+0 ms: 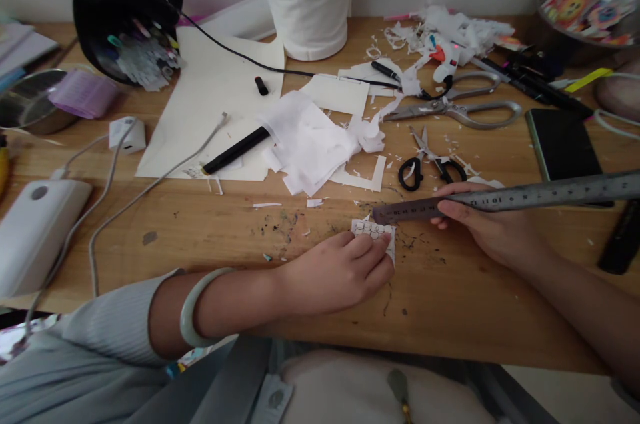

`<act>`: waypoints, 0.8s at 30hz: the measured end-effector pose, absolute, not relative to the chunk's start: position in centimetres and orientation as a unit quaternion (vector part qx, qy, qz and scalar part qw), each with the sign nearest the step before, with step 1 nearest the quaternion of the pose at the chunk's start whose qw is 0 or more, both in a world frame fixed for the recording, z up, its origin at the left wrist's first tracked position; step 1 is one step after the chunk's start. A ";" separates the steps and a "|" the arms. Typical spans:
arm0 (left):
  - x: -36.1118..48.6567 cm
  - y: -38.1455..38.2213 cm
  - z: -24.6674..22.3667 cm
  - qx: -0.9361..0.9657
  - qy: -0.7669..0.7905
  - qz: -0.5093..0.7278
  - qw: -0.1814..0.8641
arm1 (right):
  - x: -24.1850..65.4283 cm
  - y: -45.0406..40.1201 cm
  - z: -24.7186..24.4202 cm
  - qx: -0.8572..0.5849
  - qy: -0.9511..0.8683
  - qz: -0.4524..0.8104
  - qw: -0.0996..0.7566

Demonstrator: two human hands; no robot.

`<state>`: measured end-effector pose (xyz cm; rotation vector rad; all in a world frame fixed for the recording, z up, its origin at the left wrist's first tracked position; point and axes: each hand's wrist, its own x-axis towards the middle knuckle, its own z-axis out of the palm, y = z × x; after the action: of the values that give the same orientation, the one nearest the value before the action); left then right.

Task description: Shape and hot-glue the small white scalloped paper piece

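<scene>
My right hand (480, 227) is closed around a metal ruler (530, 196), whose far end tilts down to the left. That end touches or hovers just over the top edge of a small white piece of paper (373, 232) with looping black lines drawn on it. With curled fingers, my left hand (345, 271) pins this paper to the wooden table (210, 231) and covers its lower left part. Just beyond the ruler lie small black-handled scissors (425, 161), blades open. Crumpled white tissue (310, 137) and thin paper scraps lie beyond my left hand.
Large metal scissors (465, 107), a hot glue gun (445, 67) and a phone (565, 147) lie at the right. A toilet roll (305, 1) stands at the back. A black knife-like tool (237, 149), a cable and a white power bank (45, 234) occupy the left.
</scene>
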<state>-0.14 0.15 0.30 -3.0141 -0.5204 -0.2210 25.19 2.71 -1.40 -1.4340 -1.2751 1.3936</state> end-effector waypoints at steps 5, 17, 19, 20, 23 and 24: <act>-0.1 0.2 0.4 -0.982 -0.169 -0.072 0.039 | 25.2 2.8 -1.4 -0.557 -0.506 0.545 0.370; -0.2 0.1 0.4 -0.981 -0.175 -0.069 0.038 | 25.4 2.8 -1.5 -0.554 -0.511 0.545 0.367; -0.2 0.0 0.4 -0.981 -0.176 -0.068 0.038 | 25.3 2.8 -1.4 -0.554 -0.504 0.549 0.370; -0.2 0.0 0.4 -0.981 -0.177 -0.066 0.037 | 25.3 2.8 -1.4 -0.555 -0.501 0.551 0.371; -0.1 0.0 0.5 -0.981 -0.179 -0.062 0.038 | 25.3 2.8 -1.4 -0.557 -0.495 0.554 0.370; -0.1 0.0 0.5 -0.981 -0.178 -0.060 0.039 | 25.3 2.8 -1.4 -0.556 -0.497 0.555 0.370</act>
<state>-0.14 0.02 0.49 -3.0088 -0.5466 -0.1852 25.31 2.78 -1.42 -1.4259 -1.2745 1.4229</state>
